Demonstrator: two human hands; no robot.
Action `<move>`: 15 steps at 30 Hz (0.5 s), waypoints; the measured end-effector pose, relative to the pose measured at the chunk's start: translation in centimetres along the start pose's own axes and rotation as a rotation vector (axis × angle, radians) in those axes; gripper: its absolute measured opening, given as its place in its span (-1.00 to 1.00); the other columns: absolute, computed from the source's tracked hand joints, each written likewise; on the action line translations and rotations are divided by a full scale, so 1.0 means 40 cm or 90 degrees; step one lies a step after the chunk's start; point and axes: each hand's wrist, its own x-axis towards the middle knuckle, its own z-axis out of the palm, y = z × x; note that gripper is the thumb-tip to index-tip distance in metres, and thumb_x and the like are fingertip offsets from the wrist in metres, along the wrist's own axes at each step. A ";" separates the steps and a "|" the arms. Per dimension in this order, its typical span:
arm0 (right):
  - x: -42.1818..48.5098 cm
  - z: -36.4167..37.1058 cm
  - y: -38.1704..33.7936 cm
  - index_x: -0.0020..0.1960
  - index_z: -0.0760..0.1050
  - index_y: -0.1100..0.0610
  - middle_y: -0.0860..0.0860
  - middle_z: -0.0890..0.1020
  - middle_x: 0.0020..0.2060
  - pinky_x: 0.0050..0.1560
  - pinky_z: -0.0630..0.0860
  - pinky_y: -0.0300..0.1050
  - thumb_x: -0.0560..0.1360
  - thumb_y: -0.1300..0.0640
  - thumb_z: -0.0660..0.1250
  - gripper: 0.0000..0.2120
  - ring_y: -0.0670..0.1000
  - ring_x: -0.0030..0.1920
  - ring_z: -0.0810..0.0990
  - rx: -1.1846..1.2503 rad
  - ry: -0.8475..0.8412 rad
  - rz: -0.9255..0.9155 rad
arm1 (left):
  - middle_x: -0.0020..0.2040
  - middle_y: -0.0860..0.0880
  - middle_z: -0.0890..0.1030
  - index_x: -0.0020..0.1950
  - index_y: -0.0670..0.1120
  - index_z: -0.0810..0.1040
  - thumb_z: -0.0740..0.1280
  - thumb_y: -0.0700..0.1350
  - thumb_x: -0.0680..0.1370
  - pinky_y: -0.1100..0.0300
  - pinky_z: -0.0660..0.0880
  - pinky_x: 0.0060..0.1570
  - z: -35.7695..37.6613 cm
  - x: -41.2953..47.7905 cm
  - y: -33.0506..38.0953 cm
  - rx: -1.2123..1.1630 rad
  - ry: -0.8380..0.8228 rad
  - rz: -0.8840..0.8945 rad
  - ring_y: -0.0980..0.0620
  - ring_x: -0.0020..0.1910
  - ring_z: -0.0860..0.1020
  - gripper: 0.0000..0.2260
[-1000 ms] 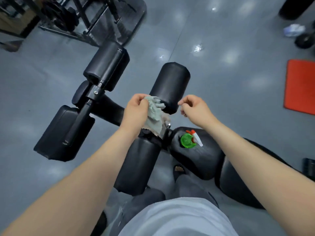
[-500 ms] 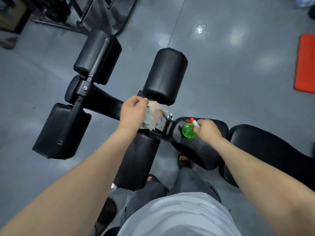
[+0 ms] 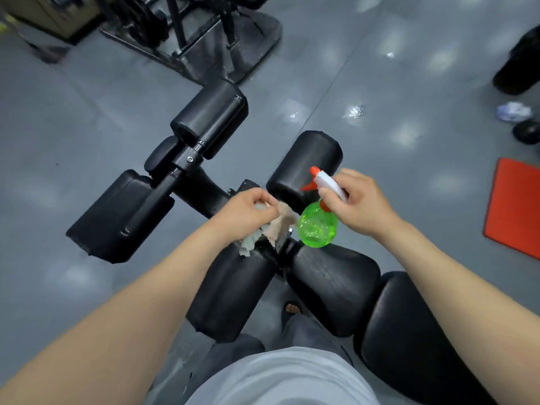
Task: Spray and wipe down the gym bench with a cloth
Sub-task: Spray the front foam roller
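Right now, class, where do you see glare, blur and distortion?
Head view: glare dots the glossy grey floor; the pale crumpled cloth in the left hand looks smeared, the translucent green spray bottle in the right hand sharper; wide-angle stretch at edges.

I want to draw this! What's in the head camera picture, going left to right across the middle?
Black pad → left hand holding the cloth → green spray bottle → right hand → red mat

A single head-worn camera looks steeply down and forward from close above, past the person's own forearms to the black padded bench (image 3: 336, 285) and the grey floor (image 3: 87, 127) beyond.
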 end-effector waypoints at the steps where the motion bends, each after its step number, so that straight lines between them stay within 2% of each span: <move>1: 0.030 -0.006 -0.039 -0.24 0.61 0.05 -0.02 0.48 -0.35 -0.20 0.46 -0.06 0.57 -0.06 0.29 -0.70 -0.06 -0.24 0.52 0.014 -0.008 -0.008 | -0.09 0.13 0.67 0.04 0.12 0.61 0.49 0.10 0.47 0.23 0.54 -0.11 -0.015 -0.006 -0.003 0.021 -0.014 0.011 0.22 -0.24 0.59 -0.81; 4: 0.098 -0.012 -0.136 -0.33 0.56 0.07 -0.05 0.58 -0.37 -0.18 0.49 -0.03 0.59 0.03 0.35 -0.68 -0.05 -0.26 0.56 0.048 -0.018 -0.034 | 0.20 0.18 0.58 0.30 0.12 0.52 0.56 0.27 0.36 0.22 0.46 0.26 -0.049 -0.023 -0.011 0.051 -0.071 0.054 0.26 0.14 0.56 -0.42; 6: 0.136 0.003 -0.201 -0.33 0.55 0.08 -0.08 0.62 -0.39 -0.22 0.47 -0.10 0.59 0.03 0.37 -0.67 -0.10 -0.31 0.58 0.086 -0.022 -0.034 | 0.23 0.23 0.54 0.41 0.11 0.41 0.59 0.27 0.33 0.31 0.41 0.26 -0.075 -0.049 -0.013 0.068 -0.083 0.064 0.32 0.19 0.52 -0.27; 9: 0.175 0.045 -0.285 -0.24 0.60 0.18 -0.13 0.61 -0.44 -0.29 0.40 -0.24 0.59 0.02 0.39 -0.70 -0.18 -0.41 0.51 0.168 -0.048 -0.018 | 0.11 0.29 0.55 0.34 0.11 0.42 0.62 0.21 0.33 0.48 0.40 0.04 -0.115 -0.080 -0.023 0.064 -0.019 0.069 0.45 0.07 0.50 -0.33; 11: 0.184 0.067 -0.317 -0.18 0.61 0.22 -0.08 0.63 -0.40 -0.29 0.42 -0.28 0.58 0.01 0.40 -0.71 -0.17 -0.38 0.54 0.224 -0.057 -0.002 | 0.13 0.24 0.57 0.32 0.06 0.46 0.62 0.18 0.33 0.40 0.42 0.10 -0.137 -0.093 -0.034 0.042 0.014 0.060 0.34 0.11 0.53 -0.35; 13: 0.188 0.099 -0.343 -0.09 0.59 0.19 -0.03 0.65 -0.31 -0.23 0.48 -0.27 0.57 0.00 0.42 -0.76 -0.10 -0.28 0.61 0.268 -0.103 -0.003 | 0.16 0.20 0.58 0.31 0.04 0.48 0.63 0.13 0.35 0.40 0.42 0.10 -0.164 -0.117 -0.060 0.017 0.035 0.038 0.29 0.13 0.54 -0.39; 15: 0.188 0.128 -0.356 0.04 0.59 0.06 -0.02 0.62 -0.21 -0.14 0.48 -0.31 0.55 0.02 0.45 -0.86 -0.11 -0.19 0.60 0.291 -0.166 0.003 | 0.13 0.19 0.61 0.27 0.05 0.51 0.62 0.07 0.38 0.47 0.42 0.03 -0.181 -0.139 -0.081 -0.017 0.041 0.023 0.33 0.08 0.56 -0.47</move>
